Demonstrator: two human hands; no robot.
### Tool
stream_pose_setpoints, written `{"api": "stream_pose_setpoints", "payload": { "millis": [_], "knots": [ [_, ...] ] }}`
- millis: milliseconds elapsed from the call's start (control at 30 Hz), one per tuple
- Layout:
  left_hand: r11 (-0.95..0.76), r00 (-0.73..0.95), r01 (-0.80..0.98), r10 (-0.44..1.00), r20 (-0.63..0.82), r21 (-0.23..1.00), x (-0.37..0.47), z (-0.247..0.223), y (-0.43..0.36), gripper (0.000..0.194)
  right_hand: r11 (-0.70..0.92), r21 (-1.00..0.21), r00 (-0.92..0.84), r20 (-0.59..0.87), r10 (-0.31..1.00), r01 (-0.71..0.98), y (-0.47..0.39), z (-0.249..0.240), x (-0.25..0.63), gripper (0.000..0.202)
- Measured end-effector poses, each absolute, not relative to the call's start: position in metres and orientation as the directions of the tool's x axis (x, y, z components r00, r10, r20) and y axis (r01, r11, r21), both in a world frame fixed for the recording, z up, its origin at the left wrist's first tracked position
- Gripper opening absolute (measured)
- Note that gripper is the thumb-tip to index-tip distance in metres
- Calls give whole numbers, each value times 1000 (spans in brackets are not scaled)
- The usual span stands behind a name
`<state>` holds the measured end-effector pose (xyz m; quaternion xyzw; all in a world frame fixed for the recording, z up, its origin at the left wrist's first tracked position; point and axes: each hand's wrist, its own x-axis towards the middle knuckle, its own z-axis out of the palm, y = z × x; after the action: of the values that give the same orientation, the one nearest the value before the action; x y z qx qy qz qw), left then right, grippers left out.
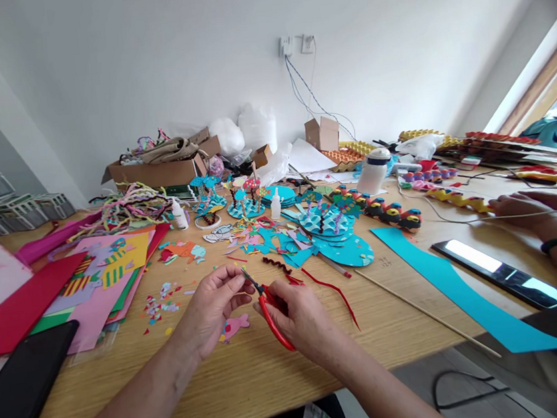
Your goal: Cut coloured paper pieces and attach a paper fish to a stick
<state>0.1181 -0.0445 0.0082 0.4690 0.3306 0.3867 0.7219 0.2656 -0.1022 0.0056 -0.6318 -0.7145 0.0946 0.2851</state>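
My right hand (303,313) is wrapped round a pair of red-handled scissors (277,333), its blades pointing up and left. At the blade tips, my left hand (221,303) pinches something too small to make out. A pink paper fish (234,328) with dots lies on the table just below my left fingers. Past my right hand are a dark brown twisted pipe cleaner (275,263) and a red strip (335,290). Tiny paper scraps (161,303) are scattered left of my left hand.
Coloured paper sheets (100,283) and a black phone (28,392) lie left. Blue scraps, glue bottles (275,204) and paper crafts (327,220) fill the middle. Rightward are a wooden stick (426,313), a blue paper strip (448,283), another phone (502,274) and another person's hands (525,211).
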Motion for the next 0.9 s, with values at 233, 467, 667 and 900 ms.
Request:
{"api": "stream_pose_setpoints", "payload": {
  "millis": [233,467,667,900],
  "knots": [
    [192,449,-220,890,-75,957,115,10,-42,9,177,-499,-51,256,965,848,-102,6,268,23],
    [147,383,-150,920,-79,978,109,9,-37,13,49,-360,8,156,988,932,-105,11,296,23],
    [62,367,22,928,-66,998,99,11,-35,13,-162,-188,169,22,985,969,-135,12,347,24],
    [59,346,180,931,-120,982,91,10,-36,15,-410,-20,407,-94,909,912,-167,-1,387,22]
  ]
}}
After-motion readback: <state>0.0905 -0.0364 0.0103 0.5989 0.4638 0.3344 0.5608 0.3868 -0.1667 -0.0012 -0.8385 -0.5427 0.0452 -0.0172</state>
